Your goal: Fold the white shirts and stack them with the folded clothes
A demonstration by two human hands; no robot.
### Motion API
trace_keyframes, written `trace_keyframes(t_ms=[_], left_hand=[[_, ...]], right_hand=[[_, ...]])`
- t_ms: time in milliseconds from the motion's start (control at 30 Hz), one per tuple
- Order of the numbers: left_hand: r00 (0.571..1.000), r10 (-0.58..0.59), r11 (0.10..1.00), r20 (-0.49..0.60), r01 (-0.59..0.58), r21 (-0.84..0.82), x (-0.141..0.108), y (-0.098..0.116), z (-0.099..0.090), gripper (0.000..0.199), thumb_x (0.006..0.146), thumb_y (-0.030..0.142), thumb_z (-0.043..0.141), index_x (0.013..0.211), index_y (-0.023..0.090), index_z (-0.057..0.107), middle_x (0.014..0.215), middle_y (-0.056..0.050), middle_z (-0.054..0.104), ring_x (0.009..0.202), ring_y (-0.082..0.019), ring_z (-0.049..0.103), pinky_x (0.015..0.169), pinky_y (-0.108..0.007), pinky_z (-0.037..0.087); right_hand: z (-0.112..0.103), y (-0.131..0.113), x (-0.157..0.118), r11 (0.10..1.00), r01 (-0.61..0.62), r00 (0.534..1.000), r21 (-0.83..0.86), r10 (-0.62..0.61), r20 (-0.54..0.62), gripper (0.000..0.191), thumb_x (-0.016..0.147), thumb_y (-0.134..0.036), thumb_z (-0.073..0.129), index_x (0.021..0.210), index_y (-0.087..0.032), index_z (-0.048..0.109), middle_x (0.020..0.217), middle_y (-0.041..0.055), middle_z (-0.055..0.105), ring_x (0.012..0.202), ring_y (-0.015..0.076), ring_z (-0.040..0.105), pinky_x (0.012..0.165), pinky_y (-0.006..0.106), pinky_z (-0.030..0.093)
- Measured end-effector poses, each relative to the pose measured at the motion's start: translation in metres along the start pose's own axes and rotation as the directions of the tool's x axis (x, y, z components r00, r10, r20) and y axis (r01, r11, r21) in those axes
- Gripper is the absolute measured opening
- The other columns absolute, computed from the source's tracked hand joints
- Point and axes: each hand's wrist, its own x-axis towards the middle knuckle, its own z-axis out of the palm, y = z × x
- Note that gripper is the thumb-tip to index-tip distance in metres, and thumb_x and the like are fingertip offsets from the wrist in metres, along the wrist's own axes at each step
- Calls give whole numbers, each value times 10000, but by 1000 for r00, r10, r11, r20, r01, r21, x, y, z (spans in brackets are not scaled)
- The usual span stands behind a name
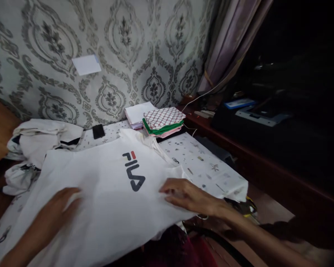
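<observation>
while that boxy white cloth fila shirt [100, 170] lies spread, smooth evenly; left hand [57, 207] fingers parted, right hand [182, 193] curled, can't tell if pinching.

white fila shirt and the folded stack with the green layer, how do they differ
The FILA shirt lies spread out; the folded stack is compact. The shirt is mostly white; the stack shows green and pink under a patterned top. Both are cloth.

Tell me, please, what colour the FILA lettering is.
The FILA lettering is near-black, with some red; head view.
</observation>
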Motion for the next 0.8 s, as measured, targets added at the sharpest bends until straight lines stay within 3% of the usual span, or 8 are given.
trace_keyframes(t_ms=[33,100,167,233,400,533,700,800], left_hand=[[976,178,980,123,-188,72,18,20,20,264,868,454,632,1068,297,704,1181,-40,670,1165,-278,581,1072,-415,444],[844,445,868,299,-488,88,52,61,62,309,971,408,455,1164,294,668,1294,-45,621,1233,-238,542,1071,-388,443],[729,567,762,383,-641,92,86,95,101,339,999,386,399,1219,276,633,1331,-66,595,1256,-223,520,1070,-387,436],[690,606,705,395,-697,136,120,119,133,351,1003,374,396,1263,264,602,1359,-81,572,1283,-232,488,1098,-424,395],[702,617,681,355,-703,206,200,145,182,354,983,372,434,1300,288,567,1397,-69,545,1341,-257,430,1124,-503,321],[654,677,663,337,-741,105,239,155,187,306,960,344,472,1205,249,627,1295,-67,631,1230,-240,542,1063,-425,400],[823,550,789,142,-568,234,297,172,168,322,968,221,370,1082,194,670,1064,-70,726,979,-200,652,897,-311,496],[846,506,786,167,-533,315,332,187,165,335,934,163,389,1080,168,690,1058,-91,736,981,-225,658,891,-331,494]], right_hand=[[5,5,11,993,68,995,-99,-75,-67,318,949,-369,540,1170,-192,683,1207,121,673,1136,244,612,999,427,491],[14,22,22,947,163,974,-278,-200,-108,342,950,-341,544,1235,-186,653,1356,145,599,1285,270,526,1085,474,435],[20,40,22,899,177,958,-400,-250,-140,348,961,-332,536,1270,-207,631,1411,136,564,1337,272,487,1098,489,433],[23,55,15,870,136,944,-474,-258,-203,349,971,-314,519,1292,-216,615,1414,130,566,1337,265,494,1088,488,451],[24,70,1,845,95,924,-527,-272,-268,358,960,-262,524,1302,-209,611,1396,121,586,1318,261,518,1081,483,469],[18,72,2,880,108,915,-463,-270,-300,339,950,-273,543,1274,-221,626,1384,109,596,1312,246,523,1065,444,487],[-5,50,59,916,105,918,-388,-240,-317,294,979,-256,484,1206,-181,653,1229,124,675,1155,220,619,995,400,518],[-18,34,123,895,175,931,-411,-286,-226,247,960,-225,504,1106,-152,690,1218,130,673,1179,229,592,1022,385,477]])
